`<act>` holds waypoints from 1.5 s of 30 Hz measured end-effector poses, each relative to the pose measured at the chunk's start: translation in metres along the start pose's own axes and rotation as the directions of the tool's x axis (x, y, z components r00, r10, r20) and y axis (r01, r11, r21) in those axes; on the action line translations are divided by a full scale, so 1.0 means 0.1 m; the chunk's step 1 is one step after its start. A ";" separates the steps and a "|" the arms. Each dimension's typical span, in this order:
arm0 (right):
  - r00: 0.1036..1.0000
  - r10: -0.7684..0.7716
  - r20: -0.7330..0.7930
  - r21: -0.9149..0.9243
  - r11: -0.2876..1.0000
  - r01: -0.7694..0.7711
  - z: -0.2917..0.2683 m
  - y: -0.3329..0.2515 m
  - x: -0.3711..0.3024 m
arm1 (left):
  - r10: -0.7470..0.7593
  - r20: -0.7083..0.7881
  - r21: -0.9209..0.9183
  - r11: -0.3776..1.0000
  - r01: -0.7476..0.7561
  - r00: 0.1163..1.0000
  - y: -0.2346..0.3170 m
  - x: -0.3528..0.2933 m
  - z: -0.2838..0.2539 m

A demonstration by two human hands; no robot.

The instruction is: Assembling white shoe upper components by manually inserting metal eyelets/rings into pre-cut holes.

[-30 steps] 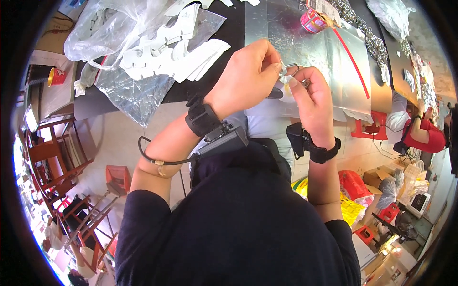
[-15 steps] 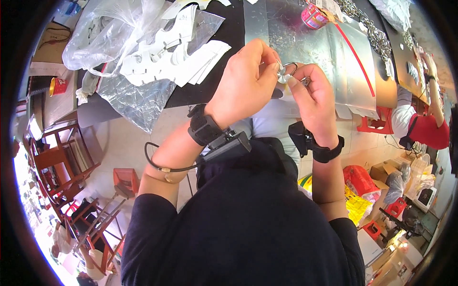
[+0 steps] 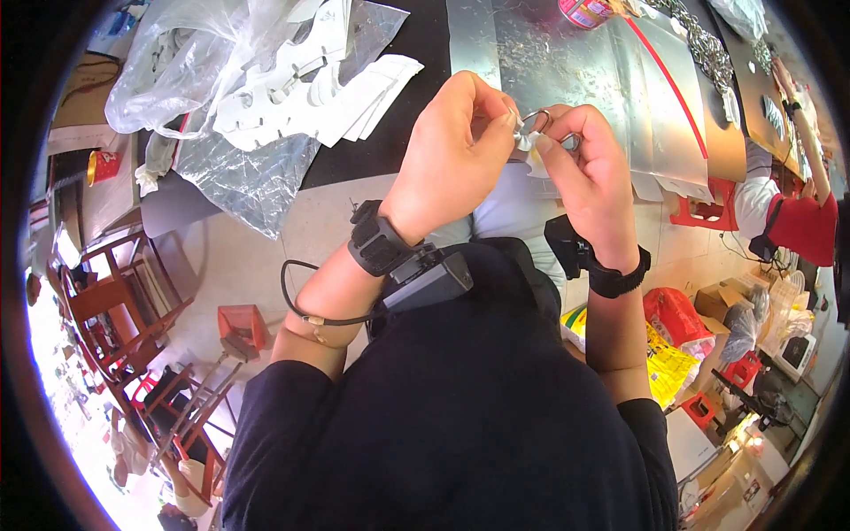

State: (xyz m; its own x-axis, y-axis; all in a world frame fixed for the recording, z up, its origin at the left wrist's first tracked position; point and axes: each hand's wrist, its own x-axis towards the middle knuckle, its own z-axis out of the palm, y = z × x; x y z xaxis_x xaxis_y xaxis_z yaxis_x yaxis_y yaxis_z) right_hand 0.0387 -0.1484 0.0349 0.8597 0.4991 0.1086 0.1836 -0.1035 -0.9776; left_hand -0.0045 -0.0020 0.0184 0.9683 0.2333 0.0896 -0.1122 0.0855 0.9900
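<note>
My left hand (image 3: 460,146) is closed, its thumb and fingertips pinching one side of a small white and silvery piece (image 3: 526,141). My right hand (image 3: 591,164) pinches the other side with thumb and curled forefinger. A thin metal ring (image 3: 537,117) stands up between the two hands. Beside the right thumb a shiny rounded metal bit (image 3: 571,141) shows among the fingers. Fingertips cover much of the piece, so its exact kind is hard to make out. Both hands are raised near the front edge of the table, over a clear plastic sheet (image 3: 567,66).
White cut cards (image 3: 372,93) and a clear plastic bag (image 3: 186,66) lie at left. Past my right hand are a red strip (image 3: 668,84), a pink-red tin (image 3: 586,12) and piled metal chains (image 3: 704,57). A co-worker's arm (image 3: 810,146) reaches over the table at far right.
The whole view has shifted slightly. My right hand has turned a little, showing more of the shiny metal bit. Both hands keep their pinch on the small piece.
</note>
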 end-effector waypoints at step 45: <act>0.986 0.128 0.106 0.041 0.990 -0.133 -0.19 0.04 0.16 | -0.243 0.069 -0.366 0.896 0.251 0.968 -0.05 0.05 -0.01</act>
State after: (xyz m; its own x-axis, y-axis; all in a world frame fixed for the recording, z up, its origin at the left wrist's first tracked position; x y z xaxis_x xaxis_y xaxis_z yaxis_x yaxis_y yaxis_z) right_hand 0.0620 -0.1576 0.0359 0.8209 0.5699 -0.0374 0.0478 -0.1339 -0.9898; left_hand 0.0006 -0.0003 0.0140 0.9796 0.1381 -0.1461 0.0608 0.4892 0.8700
